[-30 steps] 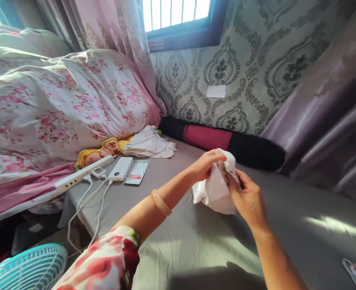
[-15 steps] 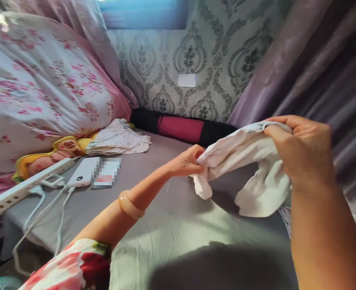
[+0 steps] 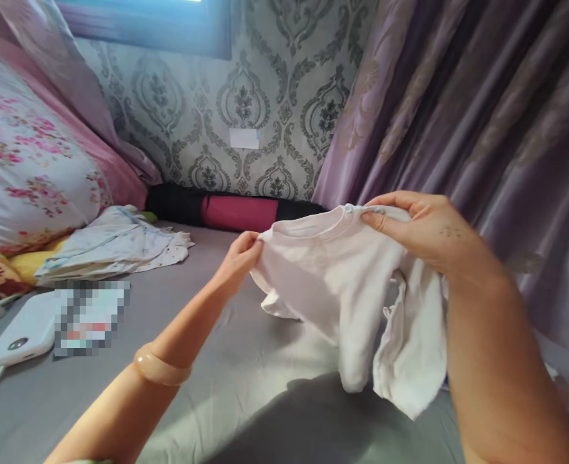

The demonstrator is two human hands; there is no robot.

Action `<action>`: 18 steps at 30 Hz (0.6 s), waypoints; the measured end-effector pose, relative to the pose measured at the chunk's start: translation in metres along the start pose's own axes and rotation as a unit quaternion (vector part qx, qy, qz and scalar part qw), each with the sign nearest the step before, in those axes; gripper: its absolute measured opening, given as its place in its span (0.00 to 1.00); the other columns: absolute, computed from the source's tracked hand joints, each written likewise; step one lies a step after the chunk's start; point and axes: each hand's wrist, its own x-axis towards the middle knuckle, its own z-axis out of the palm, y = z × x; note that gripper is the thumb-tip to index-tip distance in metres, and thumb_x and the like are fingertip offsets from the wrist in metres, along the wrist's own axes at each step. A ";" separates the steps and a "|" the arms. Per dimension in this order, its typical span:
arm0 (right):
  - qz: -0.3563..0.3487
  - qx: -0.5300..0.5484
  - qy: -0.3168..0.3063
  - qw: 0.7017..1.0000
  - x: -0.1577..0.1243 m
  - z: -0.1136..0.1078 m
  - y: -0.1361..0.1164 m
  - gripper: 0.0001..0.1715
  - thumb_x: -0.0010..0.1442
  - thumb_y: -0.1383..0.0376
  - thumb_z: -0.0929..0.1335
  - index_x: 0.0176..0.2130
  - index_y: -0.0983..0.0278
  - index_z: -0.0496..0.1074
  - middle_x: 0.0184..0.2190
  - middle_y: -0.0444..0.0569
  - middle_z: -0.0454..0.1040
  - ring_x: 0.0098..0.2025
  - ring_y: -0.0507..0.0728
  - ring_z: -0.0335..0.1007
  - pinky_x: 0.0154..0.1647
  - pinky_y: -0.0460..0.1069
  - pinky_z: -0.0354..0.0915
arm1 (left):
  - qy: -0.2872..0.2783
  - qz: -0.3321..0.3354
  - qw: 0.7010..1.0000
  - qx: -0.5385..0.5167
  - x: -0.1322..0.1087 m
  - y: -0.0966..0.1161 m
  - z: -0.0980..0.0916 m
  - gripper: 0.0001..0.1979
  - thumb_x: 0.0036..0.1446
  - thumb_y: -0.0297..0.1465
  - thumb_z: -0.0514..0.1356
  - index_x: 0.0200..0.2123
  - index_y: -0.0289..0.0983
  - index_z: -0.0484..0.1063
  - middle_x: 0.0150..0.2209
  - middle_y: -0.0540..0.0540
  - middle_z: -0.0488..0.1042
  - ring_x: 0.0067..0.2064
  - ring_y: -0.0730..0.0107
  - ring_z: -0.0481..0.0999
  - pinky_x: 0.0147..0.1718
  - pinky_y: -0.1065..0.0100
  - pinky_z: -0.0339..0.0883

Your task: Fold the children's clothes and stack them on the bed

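Observation:
A small white long-sleeved shirt [image 3: 313, 270] hangs between my hands above the grey bed sheet [image 3: 207, 386]. Its round neckline faces up, and small snaps show along the shoulder near my right hand. My left hand [image 3: 240, 258] pinches one shoulder of the shirt. My right hand [image 3: 419, 225] grips the other shoulder between thumb and fingers. One sleeve and part of the body dangle below my right hand, and the lower hem is folded out of sight.
Crumpled pale cloths [image 3: 115, 245] lie at the left beside a yellow plush item [image 3: 42, 261]. A white power bank [image 3: 23, 332] with a cable lies nearer. Against the wall rests a black and magenta roll [image 3: 238, 212]. A purple curtain [image 3: 439, 116] hangs at the right.
The bunched shirt has opened out, its neckline now stretched between my hands and its body hanging down. My view has turned to the right.

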 end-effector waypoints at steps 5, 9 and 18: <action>0.020 0.046 -0.073 0.996 -0.001 -0.004 0.032 0.22 0.50 0.45 0.73 0.35 0.59 0.80 0.31 0.47 0.79 0.30 0.57 0.72 0.28 0.49 0.67 | -0.097 0.068 0.985 0.122 0.012 0.056 -0.044 0.17 0.52 0.43 0.65 0.38 0.37 0.73 0.31 0.49 0.72 0.29 0.73 0.69 0.26 0.72 0.61; -0.006 0.028 -0.075 0.997 -0.001 0.006 0.051 0.19 0.55 0.47 0.71 0.37 0.58 0.80 0.31 0.44 0.79 0.32 0.57 0.73 0.29 0.49 0.66 | -0.099 0.091 0.963 0.233 0.022 0.083 -0.065 0.16 0.49 0.43 0.66 0.35 0.37 0.75 0.29 0.48 0.73 0.28 0.70 0.69 0.26 0.69 0.62; -0.120 -0.104 0.026 0.987 0.015 0.020 0.042 0.15 0.62 0.56 0.66 0.40 0.60 0.79 0.31 0.45 0.79 0.32 0.56 0.72 0.34 0.49 0.63 | 0.126 0.292 0.868 0.381 0.044 0.092 -0.067 0.14 0.55 0.42 0.60 0.34 0.37 0.78 0.31 0.48 0.75 0.33 0.68 0.70 0.34 0.66 0.63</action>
